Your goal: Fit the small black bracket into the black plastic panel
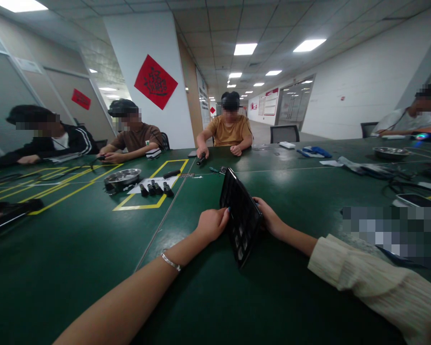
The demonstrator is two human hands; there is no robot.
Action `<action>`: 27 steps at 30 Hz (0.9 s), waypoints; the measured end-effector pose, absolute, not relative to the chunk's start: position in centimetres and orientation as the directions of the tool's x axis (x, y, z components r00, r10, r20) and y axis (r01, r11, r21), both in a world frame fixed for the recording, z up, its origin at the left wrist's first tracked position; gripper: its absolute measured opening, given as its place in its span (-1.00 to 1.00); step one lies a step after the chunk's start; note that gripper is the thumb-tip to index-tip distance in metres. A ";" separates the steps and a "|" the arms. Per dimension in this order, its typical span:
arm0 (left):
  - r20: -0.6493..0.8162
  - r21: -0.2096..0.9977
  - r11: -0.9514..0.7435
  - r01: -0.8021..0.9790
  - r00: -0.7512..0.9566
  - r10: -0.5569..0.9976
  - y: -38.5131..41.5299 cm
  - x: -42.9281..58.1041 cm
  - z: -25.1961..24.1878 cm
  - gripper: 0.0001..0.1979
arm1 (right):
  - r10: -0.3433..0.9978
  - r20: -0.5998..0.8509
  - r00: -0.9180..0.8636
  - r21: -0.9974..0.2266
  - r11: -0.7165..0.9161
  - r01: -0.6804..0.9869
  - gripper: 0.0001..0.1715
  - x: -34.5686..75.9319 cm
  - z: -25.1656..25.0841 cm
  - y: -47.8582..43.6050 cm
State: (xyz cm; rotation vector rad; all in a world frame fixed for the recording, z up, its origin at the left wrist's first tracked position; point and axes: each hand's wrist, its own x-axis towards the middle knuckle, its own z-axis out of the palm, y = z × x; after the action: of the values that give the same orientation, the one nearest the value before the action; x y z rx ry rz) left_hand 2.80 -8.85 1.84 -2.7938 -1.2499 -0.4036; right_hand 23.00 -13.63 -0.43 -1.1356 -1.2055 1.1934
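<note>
A thin black rectangular panel [241, 215], much like a tablet, is held tilted and nearly upright just above the green table. Several faint squarish patches show on its dark face, toward the lower end. At its left edge my left hand [212, 224] is closed, with a fingertip over the face; something small and blue shows at that tip. My right hand [269, 218] grips the opposite edge, its fingers partly hidden behind the panel. A silver bracelet [171, 261] circles my left wrist.
Beyond my left hand, several short black cylindrical pieces [156, 188] stand near a metal bowl [122, 178]. Across the green table [187, 306] sits a person [231, 127] with a dark object in one hand. A blurred sheet-like item [391, 235] lies at right. Other people sit left and right.
</note>
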 end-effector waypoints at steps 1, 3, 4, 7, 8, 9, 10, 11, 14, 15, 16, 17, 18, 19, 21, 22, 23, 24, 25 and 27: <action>0.262 0.056 -0.670 0.740 0.637 0.725 -8.8 2.8 1.8 -0.45 | 0.999 0.055 -0.003 -0.998 0.054 -0.041 -0.61 23.0 -0.4 -13.7; 0.271 0.052 -0.675 0.736 0.640 0.719 -8.8 2.8 1.8 -0.45 | 0.999 0.045 0.008 -0.999 0.045 -0.028 -0.60 22.9 -0.4 -13.6; 0.277 0.048 -0.679 0.732 0.644 0.714 -8.9 2.8 1.8 -0.46 | 0.999 0.040 0.012 -0.999 0.040 -0.024 -0.59 22.9 -0.4 -13.6; 0.294 0.037 -0.696 0.717 0.658 0.693 -9.0 2.8 1.9 -0.50 | 1.000 0.030 0.008 -0.999 0.030 -0.032 -0.59 23.0 -0.7 -13.3; 0.299 0.035 -0.701 0.712 0.662 0.688 -9.1 2.8 1.9 -0.52 | 1.000 0.025 0.007 -0.999 0.025 -0.038 -0.60 23.0 -0.9 -13.1; 0.303 0.034 -0.705 0.709 0.665 0.683 -9.1 2.8 2.0 -0.53 | 1.000 0.018 0.006 -0.999 0.018 -0.041 -0.60 23.1 -1.0 -13.0; 0.305 0.033 -0.707 0.706 0.667 0.680 -9.2 2.8 2.0 -0.55 | 1.000 0.011 0.007 -0.999 0.011 -0.041 -0.60 23.1 -1.1 -12.9; 0.306 0.032 -0.708 0.705 0.668 0.679 -9.2 2.8 2.0 -0.56 | 1.000 0.007 0.007 -0.999 0.007 -0.042 -0.59 23.2 -1.2 -12.8; 0.301 0.025 -0.713 0.701 0.674 0.674 -9.3 2.7 2.0 -0.59 | 1.000 0.008 0.011 -0.999 0.009 -0.044 -0.58 23.2 -1.2 -12.8; 0.299 0.024 -0.715 0.699 0.677 0.673 -9.3 2.7 2.1 -0.59 | 1.000 0.009 0.014 -0.999 0.009 -0.045 -0.59 23.1 -1.1 -12.9; 0.297 0.024 -0.716 0.698 0.679 0.672 -9.3 2.7 2.1 -0.59 | 1.000 0.006 0.014 -0.999 0.007 -0.045 -0.59 23.1 -1.0 -12.9; 0.295 0.026 -0.715 0.699 0.678 0.674 -9.3 2.7 2.1 -0.58 | 1.000 0.003 0.011 -0.999 0.003 -0.046 -0.59 23.1 -0.9 -13.0; 0.294 0.028 -0.711 0.703 0.674 0.678 -9.3 2.7 2.2 -0.56 | 1.000 0.001 0.006 -0.999 0.001 -0.046 -0.59 23.1 -0.8 -13.0; 0.291 0.030 -0.705 0.708 0.669 0.684 -9.2 2.7 2.2 -0.54 | 1.000 0.003 -0.001 -0.999 0.003 -0.047 -0.60 23.1 -0.8 -13.1; 0.284 0.027 -0.693 0.721 0.659 0.697 -9.2 2.8 2.3 -0.53 | 1.000 0.011 -0.008 -0.999 0.011 -0.051 -0.59 23.1 -0.8 -13.0; 0.282 0.022 -0.689 0.724 0.657 0.699 -9.2 2.8 2.3 -0.53 | 1.000 0.014 -0.008 -0.999 0.014 -0.051 -0.59 23.1 -0.9 -13.0; 0.282 0.017 -0.686 0.727 0.655 0.701 -9.2 2.8 2.3 -0.53 | 1.000 0.016 -0.004 -0.999 0.016 -0.049 -0.58 23.2 -0.9 -13.0; 0.284 0.014 -0.685 0.729 0.654 0.701 -9.2 2.9 2.2 -0.54 | 1.000 0.016 -0.003 -0.999 0.016 -0.046 -0.58 23.2 -0.9 -13.0; 0.290 0.012 -0.684 0.729 0.652 0.701 -9.2 2.9 2.2 -0.55 | 1.000 0.019 -0.003 -0.999 0.018 -0.041 -0.58 23.2 -0.9 -13.1; 0.300 0.012 -0.683 0.730 0.649 0.699 -9.3 2.8 2.2 -0.56 | 1.000 0.029 -0.007 -0.999 0.029 -0.031 -0.60 23.2 -0.8 -13.2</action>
State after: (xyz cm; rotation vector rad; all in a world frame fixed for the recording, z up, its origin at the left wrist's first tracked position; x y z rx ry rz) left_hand 2.84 -9.32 2.24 -2.7520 -1.1974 -0.4299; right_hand 23.17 -13.20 -0.80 -1.1616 -1.2058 1.2080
